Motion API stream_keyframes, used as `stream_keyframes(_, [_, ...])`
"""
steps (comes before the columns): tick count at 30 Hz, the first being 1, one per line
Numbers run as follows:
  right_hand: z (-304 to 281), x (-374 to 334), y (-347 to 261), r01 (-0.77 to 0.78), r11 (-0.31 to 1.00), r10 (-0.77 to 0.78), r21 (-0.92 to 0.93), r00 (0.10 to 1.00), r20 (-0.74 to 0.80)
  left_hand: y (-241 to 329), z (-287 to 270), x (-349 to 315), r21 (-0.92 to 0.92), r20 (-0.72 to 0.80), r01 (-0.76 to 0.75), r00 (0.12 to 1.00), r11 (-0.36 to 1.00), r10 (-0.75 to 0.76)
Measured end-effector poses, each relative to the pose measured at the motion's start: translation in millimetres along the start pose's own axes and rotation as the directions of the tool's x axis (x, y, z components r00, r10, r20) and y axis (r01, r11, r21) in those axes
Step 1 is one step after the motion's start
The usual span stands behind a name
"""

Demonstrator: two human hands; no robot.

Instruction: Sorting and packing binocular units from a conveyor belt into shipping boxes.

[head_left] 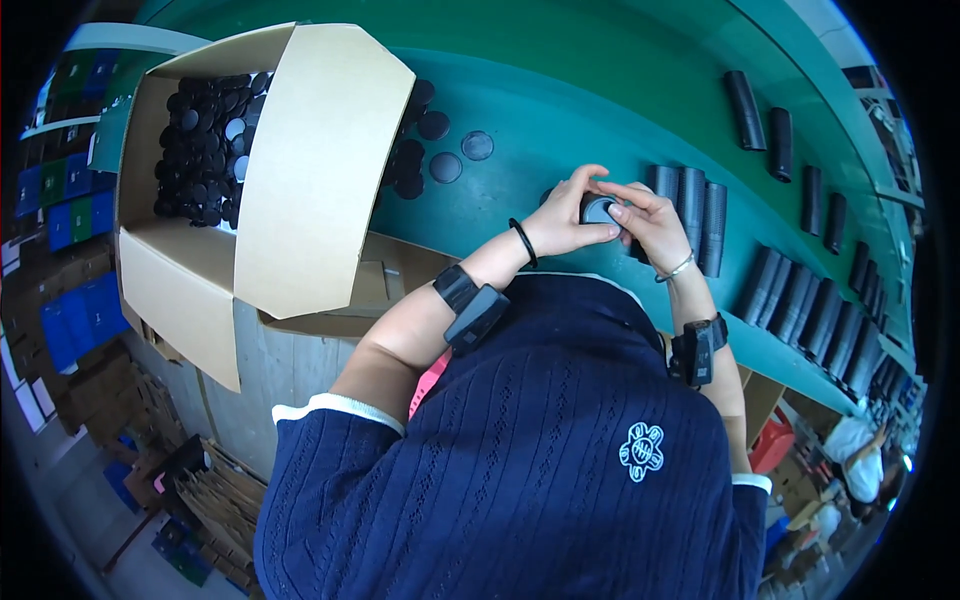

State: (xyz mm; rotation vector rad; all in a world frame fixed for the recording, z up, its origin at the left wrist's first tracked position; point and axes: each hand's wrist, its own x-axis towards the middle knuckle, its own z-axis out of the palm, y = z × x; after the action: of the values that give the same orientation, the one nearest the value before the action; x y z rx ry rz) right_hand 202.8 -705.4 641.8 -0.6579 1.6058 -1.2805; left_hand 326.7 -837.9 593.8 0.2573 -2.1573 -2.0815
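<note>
Both hands together over the worktop [535, 110], close to its near edge. Left hand [562, 222] curled partway shut, thumb low and fingers behind, gripping a round dark-grey piece [598, 211]. Right hand [656, 228] on the same piece from the other side: thumb on its face, index finger arched toward the far rim, remaining fingers loosely bent. Face of piece turned up; underside hidden.

Left end of worktop: loose black discs [446, 167], some apart, others overlapping beside a flap of an open cardboard box [340, 140]. Box holds a heap of similar discs [205, 140], a few with paler faces. Just right of right hand: three ribbed black cylinders [690, 205], side by side. Further toward right end, along near edge, a longer row of black cylinders [812, 312]. More dark cylinders [743, 110], spaced apart, toward far edge.
</note>
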Motion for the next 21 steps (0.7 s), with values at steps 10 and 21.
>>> stream_keyframes(10, [2.3, 9.3, -1.1, -0.083, 0.994, 0.087, 0.076, 0.995, -0.055, 16.3, -6.3, 9.2, 0.078, 0.001, 0.014, 1.0, 0.997, -0.014])
stream_keyframes(21, [-11.4, 38.1, 31.3, 0.409, 0.851, -0.414, -0.33, 0.908, 0.056, 47.2, -27.9, 37.3, -0.881, -0.172, 0.031, 0.908, 0.472, -0.381])
